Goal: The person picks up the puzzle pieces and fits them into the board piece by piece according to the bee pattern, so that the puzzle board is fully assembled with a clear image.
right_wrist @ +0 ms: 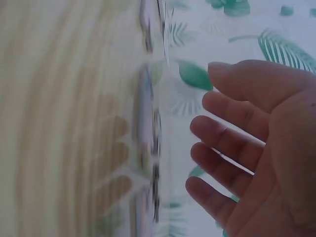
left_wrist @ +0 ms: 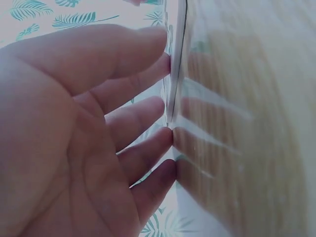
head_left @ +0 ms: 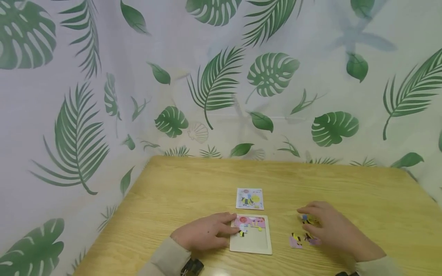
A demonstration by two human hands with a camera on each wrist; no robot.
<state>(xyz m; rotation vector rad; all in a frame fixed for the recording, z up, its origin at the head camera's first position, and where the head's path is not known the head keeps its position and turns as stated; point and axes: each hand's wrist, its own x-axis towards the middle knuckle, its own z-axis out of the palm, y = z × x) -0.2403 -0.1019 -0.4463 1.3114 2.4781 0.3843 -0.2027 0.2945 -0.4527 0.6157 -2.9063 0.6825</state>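
While the left hand (head_left: 208, 232) rests at the left side of a wooden puzzle tray (head_left: 250, 245), its fingers are only softly bent and spread, and they do not close around anything. In the left wrist view, some fingertips meet the edge of the tray; whether the thumb presses on it, I cannot tell.

The tray lies flat on the wooden bench (head_left: 193, 184), in front of the person. Along its top there is a pink strip of fitted pieces (head_left: 253, 221), and under the left part of this strip sits a piece with black and yellow stripes (head_left: 242, 232). The rest of the tray shows its pale bottom.

The right hand (head_left: 333, 228) hovers above the loose pieces to the right of the tray, with relaxed, separated fingers and nothing held in them; the right wrist view shows the fingertips apart from the bench. Three loose patches of puzzle are visible there: a blue and yellow piece (head_left: 306, 220) between thumb and fingers as seen from the head, a pink piece with stripes (head_left: 296, 240) nearest to the tray, and a pink and dark one (head_left: 312, 239) just beside it, partly covered by the hand.

Just beyond the tray lies a square bee picture card (head_left: 249, 199). Behind the bench hangs a leaf-printed cloth (head_left: 221, 142).
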